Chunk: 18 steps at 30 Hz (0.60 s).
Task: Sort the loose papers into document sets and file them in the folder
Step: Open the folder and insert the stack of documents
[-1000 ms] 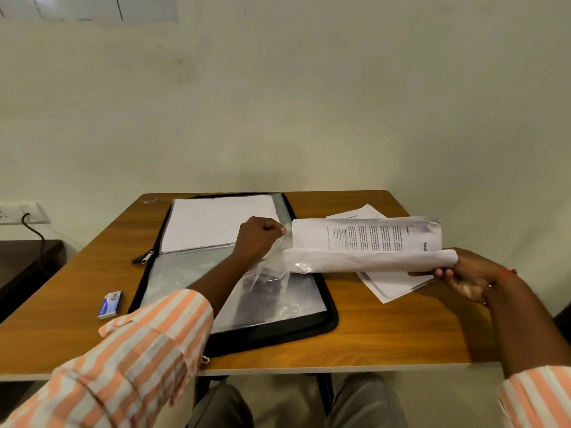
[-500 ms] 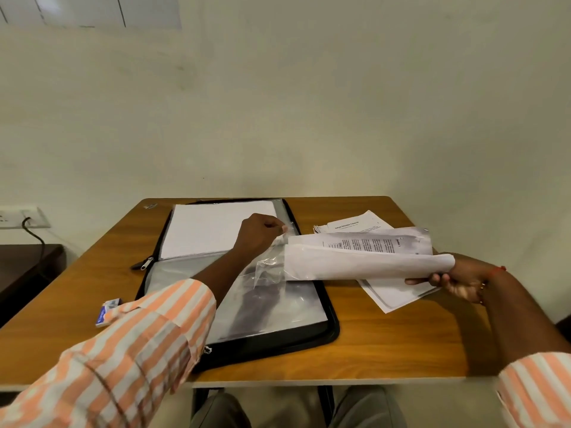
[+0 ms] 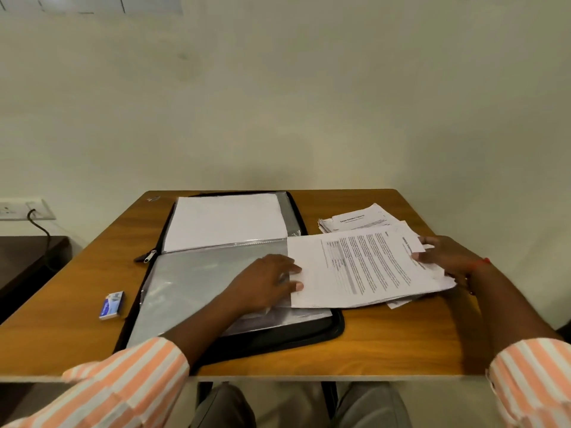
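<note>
On the brown wooden worktop (image 3: 386, 341) lay an open black zip folder with clear plastic sleeves (image 3: 309, 335), a set of white printed sheets (image 3: 358, 267) overlapping its 3 o'clock edge. The left hand (image 3: 262, 282) rested flat on the near sleeve, fingers released; the right hand (image 3: 448, 257) pinched the sheets' 3 o'clock end in its fingers.

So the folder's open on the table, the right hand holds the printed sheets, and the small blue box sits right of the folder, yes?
No: the head view shows the small blue box left of the folder, not right. The folder is open on the table, and the right hand holds the printed sheets.
</note>
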Motion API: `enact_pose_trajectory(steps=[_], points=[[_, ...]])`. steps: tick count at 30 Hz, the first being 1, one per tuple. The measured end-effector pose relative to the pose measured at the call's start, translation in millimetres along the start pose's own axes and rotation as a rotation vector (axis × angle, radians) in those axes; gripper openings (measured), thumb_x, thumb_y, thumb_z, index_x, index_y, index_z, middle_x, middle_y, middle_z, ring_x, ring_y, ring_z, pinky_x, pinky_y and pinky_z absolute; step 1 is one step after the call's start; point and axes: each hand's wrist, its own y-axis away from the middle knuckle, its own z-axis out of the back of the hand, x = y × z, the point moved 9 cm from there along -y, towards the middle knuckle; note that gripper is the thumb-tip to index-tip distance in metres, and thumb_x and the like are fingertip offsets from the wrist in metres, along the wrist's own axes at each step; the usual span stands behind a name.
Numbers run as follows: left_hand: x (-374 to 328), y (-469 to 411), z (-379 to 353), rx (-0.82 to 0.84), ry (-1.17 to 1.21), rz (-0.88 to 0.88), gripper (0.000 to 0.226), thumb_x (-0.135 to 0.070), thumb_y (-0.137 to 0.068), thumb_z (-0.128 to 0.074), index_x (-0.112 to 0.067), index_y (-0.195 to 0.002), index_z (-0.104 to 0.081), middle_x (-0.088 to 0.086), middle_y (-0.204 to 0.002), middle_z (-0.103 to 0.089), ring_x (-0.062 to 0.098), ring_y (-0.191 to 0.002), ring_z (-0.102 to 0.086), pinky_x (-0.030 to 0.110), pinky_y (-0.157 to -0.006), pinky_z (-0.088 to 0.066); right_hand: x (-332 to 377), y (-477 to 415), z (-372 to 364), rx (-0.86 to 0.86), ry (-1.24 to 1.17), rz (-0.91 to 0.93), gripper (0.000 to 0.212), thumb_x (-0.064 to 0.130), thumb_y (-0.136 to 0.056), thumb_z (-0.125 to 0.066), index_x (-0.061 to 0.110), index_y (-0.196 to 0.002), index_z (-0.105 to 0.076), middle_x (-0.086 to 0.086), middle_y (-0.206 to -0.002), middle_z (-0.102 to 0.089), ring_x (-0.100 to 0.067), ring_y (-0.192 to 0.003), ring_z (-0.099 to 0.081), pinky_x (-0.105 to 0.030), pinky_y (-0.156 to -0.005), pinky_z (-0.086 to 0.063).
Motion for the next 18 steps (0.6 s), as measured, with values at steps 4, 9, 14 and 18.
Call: enact_pose_trajectory(steps=[4,9,14,18], points=[[-11,19,-9,0.023,0.030,-0.019,0.058,-0.065,-0.099,-0.044,-0.035,-0.149,-0.047,-0.009,-0.161,-0.038,0.012,-0.146,-0.034,0.037,-0.120,-0.027,7,-1,12,-0.006,0.070,0.071,0.028,0.011,-0.092,-0.070,0.013,-0.119,-0.062,-0.008,-0.118,-0.068,-0.013,-0.092,-0.065,-0.025,-0.064,-0.048],[-18,29,-26,0.082,0.052,-0.003,0.066,-0.072,-0.097,-0.038,-0.041,-0.155,-0.033,-0.016,-0.166,-0.022,0.010,-0.152,-0.022,0.040,-0.124,-0.020,17,6,-17,0.017,-0.019,0.045,0.037,0.014,-0.092,-0.072,0.017,-0.126,-0.059,-0.006,-0.116,-0.068,-0.020,-0.093,-0.068,-0.028,-0.066,-0.053],[-20,29,-29,0.060,0.001,-0.043,0.072,-0.075,-0.095,-0.038,-0.039,-0.158,-0.029,-0.016,-0.167,-0.019,0.011,-0.154,-0.019,0.041,-0.125,-0.020,43,3,-78,0.027,0.013,0.160,0.023,0.018,-0.094,-0.069,0.018,-0.117,-0.063,0.002,-0.115,-0.067,-0.008,-0.095,-0.065,-0.019,-0.064,-0.050],[-23,32,-25,0.017,-0.106,-0.071,0.073,-0.074,-0.095,-0.039,-0.037,-0.158,-0.030,-0.013,-0.167,-0.020,0.011,-0.154,-0.017,0.036,-0.124,-0.016,33,3,-66,-0.198,0.037,0.060,0.015,0.018,-0.089,-0.075,0.014,-0.102,-0.070,-0.002,-0.109,-0.070,-0.023,-0.098,-0.063,-0.029,-0.068,-0.046]])
